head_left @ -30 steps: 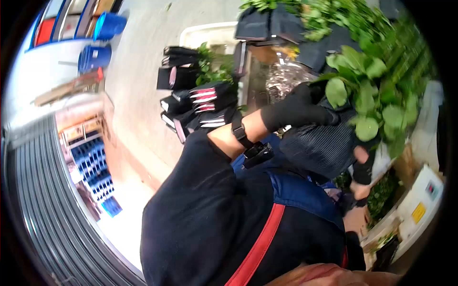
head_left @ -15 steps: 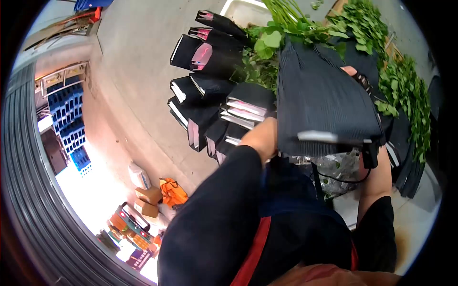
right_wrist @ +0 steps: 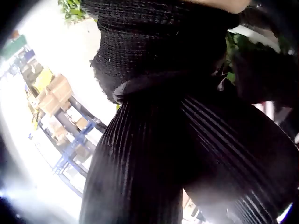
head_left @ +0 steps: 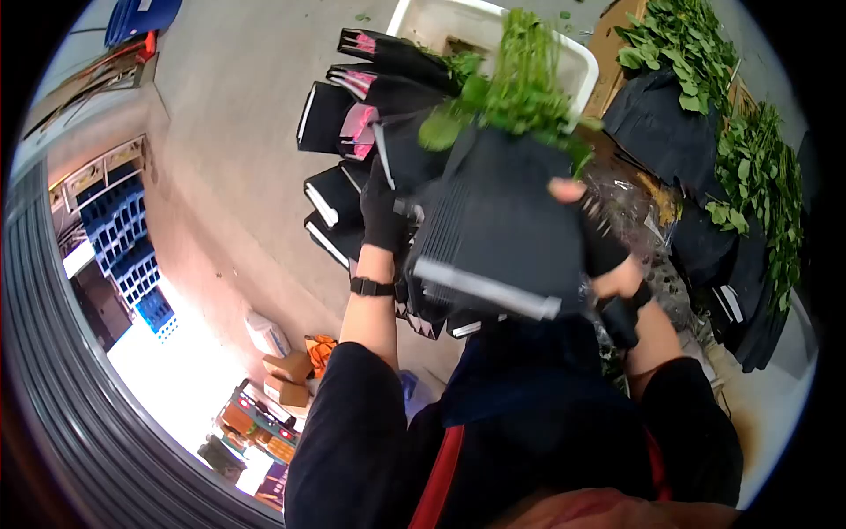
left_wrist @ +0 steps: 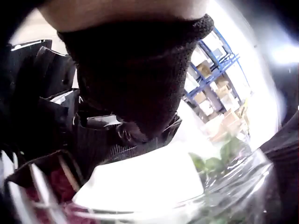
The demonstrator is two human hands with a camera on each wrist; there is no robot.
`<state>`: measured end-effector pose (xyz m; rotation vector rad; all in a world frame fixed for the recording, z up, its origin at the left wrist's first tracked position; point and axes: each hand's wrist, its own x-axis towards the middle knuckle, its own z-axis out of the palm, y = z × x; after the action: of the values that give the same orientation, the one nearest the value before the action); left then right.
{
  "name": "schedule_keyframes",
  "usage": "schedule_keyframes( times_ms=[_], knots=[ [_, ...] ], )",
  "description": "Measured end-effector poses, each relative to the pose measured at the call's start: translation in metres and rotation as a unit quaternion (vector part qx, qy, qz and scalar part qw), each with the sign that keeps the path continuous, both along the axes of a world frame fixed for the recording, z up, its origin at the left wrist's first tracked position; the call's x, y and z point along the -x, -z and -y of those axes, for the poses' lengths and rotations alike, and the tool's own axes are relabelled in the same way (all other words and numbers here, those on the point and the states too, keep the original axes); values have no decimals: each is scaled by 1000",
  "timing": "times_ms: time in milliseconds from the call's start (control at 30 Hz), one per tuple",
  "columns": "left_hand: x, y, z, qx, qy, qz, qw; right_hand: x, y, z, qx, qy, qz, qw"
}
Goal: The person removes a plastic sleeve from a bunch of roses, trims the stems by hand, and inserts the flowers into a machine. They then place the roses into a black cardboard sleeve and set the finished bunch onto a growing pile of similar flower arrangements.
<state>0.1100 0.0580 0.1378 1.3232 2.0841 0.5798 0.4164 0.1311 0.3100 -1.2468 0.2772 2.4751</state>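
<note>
A black-wrapped bundle of leafy stems [head_left: 502, 229] tilts across the front of the head view, its ribbed wrap edged in white and its green stems pointing away. My right hand [head_left: 608, 242], in a black fingerless glove, holds its right side with the thumb on top; in the right wrist view the glove lies over the ribbed wrap [right_wrist: 126, 163]. On the other side my gloved left hand [head_left: 379, 212] reaches in among a pile of similar black-wrapped bundles [head_left: 326, 198]. Its fingertips are mostly hidden. Dark red blooms [left_wrist: 58, 186] show inside one bundle in the left wrist view.
Behind the pile stands a white tub [head_left: 577, 75]. More leafy bundles [head_left: 670, 123] lie on the right, beside crumpled clear plastic [head_left: 626, 198]. Cardboard boxes [head_left: 286, 379] sit on the floor to the left, near a grey roller shutter [head_left: 44, 291].
The bundle has come from the right-hand side to the pile, shifting left with its stems turned away. My left hand has left it for the pile; the right hand still holds it.
</note>
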Motion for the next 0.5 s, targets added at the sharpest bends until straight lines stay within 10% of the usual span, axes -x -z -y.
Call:
schedule_keyframes(
  times_ms=[167,300,367,433,500],
  knots=[
    [3,6,12,49,4,-59,997,11,107,120,-135,-40,25,990],
    [-14,-18,5,61,-5,-21,998,-3,122,106,110,51,-61,991],
    [-23,-29,6,55,-16,4,998,-20,173,104,110,100,-179,973],
    [-18,-23,22,-3,23,19,1000,-31,318,177,-9,163,-101,981],
    [-12,-14,29,-10,-31,68,997,-17,348,152,-67,133,-85,985]
  ],
)
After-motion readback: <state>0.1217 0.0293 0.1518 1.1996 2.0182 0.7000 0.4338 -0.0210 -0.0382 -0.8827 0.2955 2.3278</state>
